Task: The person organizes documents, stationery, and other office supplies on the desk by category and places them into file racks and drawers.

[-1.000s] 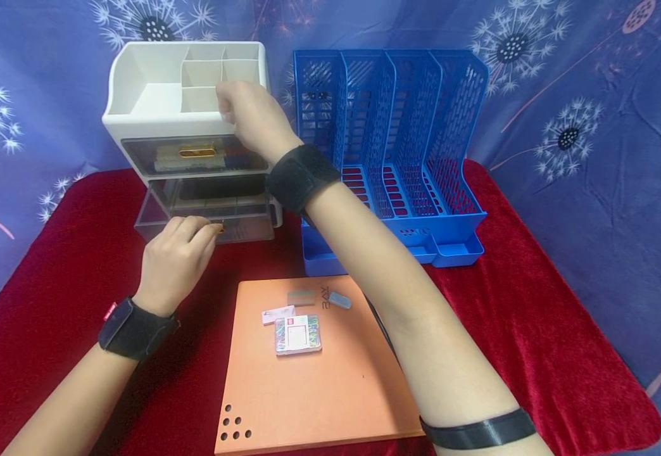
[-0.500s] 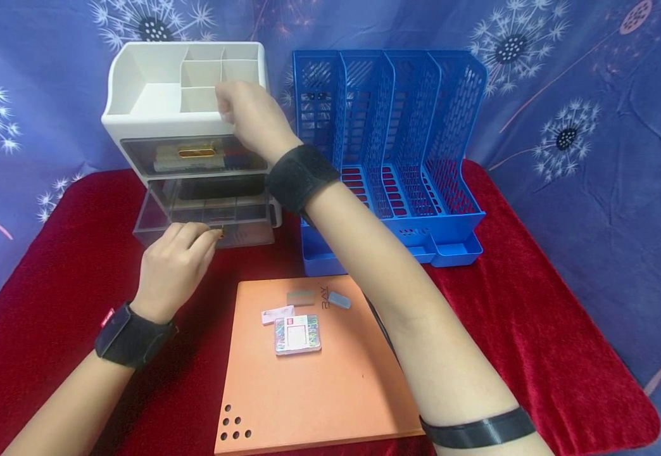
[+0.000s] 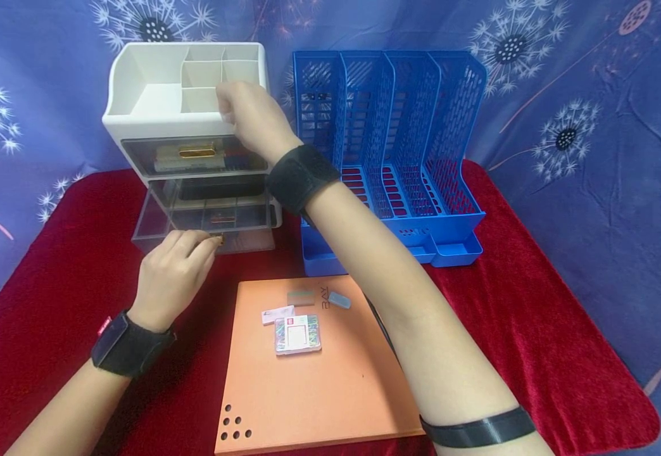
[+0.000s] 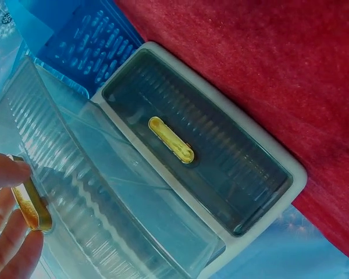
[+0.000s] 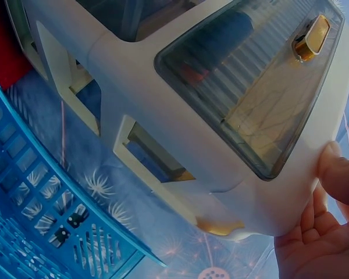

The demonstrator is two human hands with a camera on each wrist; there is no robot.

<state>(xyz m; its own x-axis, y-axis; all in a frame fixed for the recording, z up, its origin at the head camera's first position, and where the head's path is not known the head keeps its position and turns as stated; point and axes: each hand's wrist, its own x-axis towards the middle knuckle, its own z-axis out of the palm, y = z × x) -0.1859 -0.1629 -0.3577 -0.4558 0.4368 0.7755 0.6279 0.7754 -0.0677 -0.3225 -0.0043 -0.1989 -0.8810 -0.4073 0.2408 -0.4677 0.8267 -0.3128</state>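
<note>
At the white organizer, the left hand pinches one gold handle and the right hand grips the rim.

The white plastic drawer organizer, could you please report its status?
Left hand holding gold oblong handle; right hand gripping upper edge of organizer. Clear plastic drawer open; orange rectangular board nearby, not touching it.

Drawer handle partly behind left fingers
</note>
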